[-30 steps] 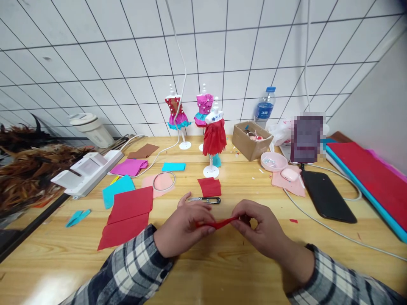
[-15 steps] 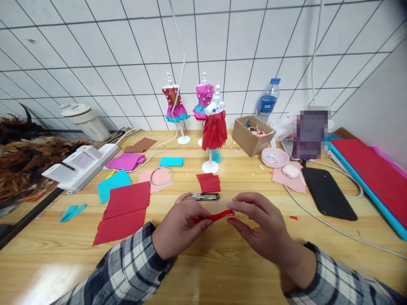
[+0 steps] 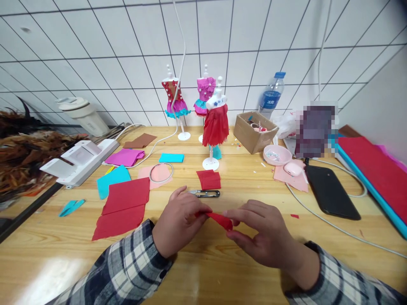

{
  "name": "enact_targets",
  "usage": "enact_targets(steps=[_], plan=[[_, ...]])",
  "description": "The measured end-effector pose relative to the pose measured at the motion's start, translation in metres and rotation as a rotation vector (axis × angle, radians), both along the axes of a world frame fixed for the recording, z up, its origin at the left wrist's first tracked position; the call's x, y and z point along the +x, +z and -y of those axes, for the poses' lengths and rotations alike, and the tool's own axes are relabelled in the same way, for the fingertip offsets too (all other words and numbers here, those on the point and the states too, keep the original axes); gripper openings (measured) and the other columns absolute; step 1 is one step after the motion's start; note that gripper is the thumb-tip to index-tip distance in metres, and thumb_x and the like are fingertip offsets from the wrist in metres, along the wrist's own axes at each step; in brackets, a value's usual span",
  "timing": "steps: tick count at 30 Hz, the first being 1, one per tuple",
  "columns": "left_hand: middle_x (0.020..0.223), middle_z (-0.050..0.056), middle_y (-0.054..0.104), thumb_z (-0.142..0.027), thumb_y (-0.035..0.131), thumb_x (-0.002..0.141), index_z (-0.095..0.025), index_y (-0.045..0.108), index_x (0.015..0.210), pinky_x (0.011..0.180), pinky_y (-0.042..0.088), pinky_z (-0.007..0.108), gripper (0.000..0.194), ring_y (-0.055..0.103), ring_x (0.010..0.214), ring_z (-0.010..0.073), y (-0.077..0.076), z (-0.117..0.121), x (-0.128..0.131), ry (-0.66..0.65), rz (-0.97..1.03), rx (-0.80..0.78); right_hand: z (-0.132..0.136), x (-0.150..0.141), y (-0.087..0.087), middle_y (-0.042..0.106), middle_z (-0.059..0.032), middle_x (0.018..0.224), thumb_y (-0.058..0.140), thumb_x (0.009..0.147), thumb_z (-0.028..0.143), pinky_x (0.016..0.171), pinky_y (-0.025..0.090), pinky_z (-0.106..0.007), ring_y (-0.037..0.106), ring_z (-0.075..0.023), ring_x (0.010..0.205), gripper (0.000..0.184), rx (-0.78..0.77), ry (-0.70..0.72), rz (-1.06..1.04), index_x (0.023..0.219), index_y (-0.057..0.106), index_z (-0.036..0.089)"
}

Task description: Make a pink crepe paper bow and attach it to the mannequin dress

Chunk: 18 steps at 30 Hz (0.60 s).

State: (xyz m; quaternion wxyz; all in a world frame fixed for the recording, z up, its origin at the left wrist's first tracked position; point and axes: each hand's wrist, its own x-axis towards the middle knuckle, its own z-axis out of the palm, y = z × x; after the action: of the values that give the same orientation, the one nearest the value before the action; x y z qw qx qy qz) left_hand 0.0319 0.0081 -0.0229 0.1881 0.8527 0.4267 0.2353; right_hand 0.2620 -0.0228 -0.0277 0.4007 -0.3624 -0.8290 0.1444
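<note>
A narrow folded strip of red crepe paper (image 3: 221,221) stretches between my two hands, above the wooden table. My left hand (image 3: 181,222) pinches its left end between thumb and fingers. At the other end, the fingers and thumb of my right hand (image 3: 262,228) close around the strip's rounded edge. Just beyond my left fingers lie small thread snips (image 3: 206,193) with a black handle. Behind them is a small piece of red paper (image 3: 210,180). Larger red sheets (image 3: 122,207) lie left of my left hand. A small dress form in a red skirt (image 3: 216,125) stands farther back.
Two more dressed forms (image 3: 175,97) stand near the tiled wall. A cardboard box (image 3: 254,137), a water bottle (image 3: 271,95), a pink dish (image 3: 276,156) and a black phone (image 3: 332,192) are on the right. On the left are a white stand (image 3: 79,163) and blue paper (image 3: 112,182).
My right fingers have closed on the right end of the red strip, which was loosely between them before. That end now sits lower and is more bent. The view has shifted slightly.
</note>
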Motion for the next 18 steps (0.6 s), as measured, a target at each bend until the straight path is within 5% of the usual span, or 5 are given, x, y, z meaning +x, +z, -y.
enact_targets(steps=[3, 7, 9, 15, 18], plan=[[0.081, -0.003, 0.072, -0.023, 0.06, 0.085, -0.027, 0.07, 0.087, 0.107, 0.023, 0.05, 0.011, 0.065, 0.082, 0.0152, 0.0, 0.0012, -0.0008, -0.051, -0.024, 0.085, -0.0002, -0.0008, -0.0001, 0.06, 0.0013, 0.07, 0.067, 0.083, 0.039, 0.058, 0.042, -0.026, 0.056, -0.0142, 0.063, 0.034, -0.145, -0.021, 0.042, 0.113, 0.063, 0.021], [0.08, -0.002, 0.071, -0.024, 0.059, 0.087, -0.026, 0.071, 0.086, 0.11, 0.016, 0.051, 0.012, 0.066, 0.081, 0.0143, -0.0008, 0.003, 0.0001, -0.096, -0.034, 0.151, -0.0011, -0.002, -0.0042, 0.06, 0.0017, 0.07, 0.061, 0.087, 0.03, 0.058, 0.039, -0.025, 0.055, -0.0127, 0.062, 0.01, -0.236, -0.043, 0.131, 0.09, 0.069, 0.024], [0.077, -0.003, 0.072, -0.025, 0.059, 0.088, -0.026, 0.071, 0.085, 0.112, 0.013, 0.051, 0.012, 0.066, 0.082, 0.0146, -0.0011, 0.003, 0.0006, -0.108, -0.044, 0.173, -0.0014, -0.0021, -0.0046, 0.06, 0.002, 0.068, 0.058, 0.088, 0.026, 0.058, 0.038, -0.025, 0.055, -0.0121, 0.062, 0.013, -0.277, -0.046, 0.141, 0.081, 0.068, 0.023], [0.075, -0.004, 0.072, -0.025, 0.061, 0.086, -0.026, 0.07, 0.086, 0.113, 0.006, 0.053, 0.009, 0.066, 0.083, 0.0151, -0.0013, 0.0032, 0.0013, -0.124, -0.077, 0.147, -0.0001, -0.0012, 0.0004, 0.064, -0.0014, 0.085, 0.066, 0.082, 0.038, 0.065, 0.041, -0.028, 0.059, -0.017, 0.074, 0.025, -0.277, -0.027, 0.239, 0.103, 0.066, 0.024], [0.074, -0.006, 0.071, -0.025, 0.061, 0.088, -0.026, 0.07, 0.085, 0.114, 0.005, 0.052, 0.01, 0.065, 0.084, 0.0145, -0.0014, 0.0044, 0.0018, -0.129, -0.074, 0.177, 0.0, -0.0013, 0.0007, 0.063, 0.0004, 0.077, 0.06, 0.087, 0.031, 0.063, 0.039, -0.027, 0.057, -0.0149, 0.07, 0.011, -0.298, -0.022, 0.274, 0.09, 0.069, 0.025]])
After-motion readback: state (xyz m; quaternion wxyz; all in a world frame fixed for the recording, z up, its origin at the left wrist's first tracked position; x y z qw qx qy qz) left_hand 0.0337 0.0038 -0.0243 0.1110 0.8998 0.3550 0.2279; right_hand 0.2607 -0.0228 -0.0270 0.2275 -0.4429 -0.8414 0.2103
